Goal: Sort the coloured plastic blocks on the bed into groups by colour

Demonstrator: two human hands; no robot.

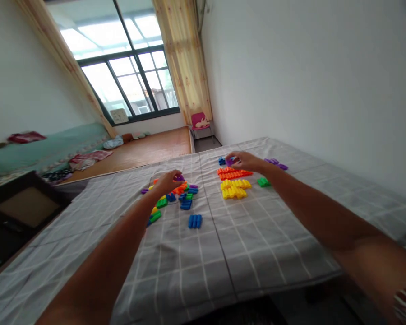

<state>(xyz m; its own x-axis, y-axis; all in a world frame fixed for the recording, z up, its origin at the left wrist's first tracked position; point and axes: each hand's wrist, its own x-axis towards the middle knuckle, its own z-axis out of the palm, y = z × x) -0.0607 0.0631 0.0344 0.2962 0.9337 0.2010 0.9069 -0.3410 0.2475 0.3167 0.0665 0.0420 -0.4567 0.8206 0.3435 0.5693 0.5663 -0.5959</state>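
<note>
My left hand [168,181] reaches over a mixed heap of colored ridged plastic blocks [186,203], its fingers closed on a purple block [179,178]. Farther off to the right, my right hand [242,160] pinches another purple block [229,162] beside a dark blue block [222,160]. Just below that hand lie rows of orange blocks [235,174], with yellow blocks [235,188] nearer to me. A green block [263,182] sits by my right forearm, and purple blocks [276,164] lie beyond it. One blue block [195,221] rests apart in front of the heap.
A gray checked cloth [257,239] covers the table. White wall [307,67] runs along the right side. Behind the table are a low wooden platform [155,146], a pink chair [199,120] and a curtained window [128,76]. A dark cabinet [23,216] stands at left.
</note>
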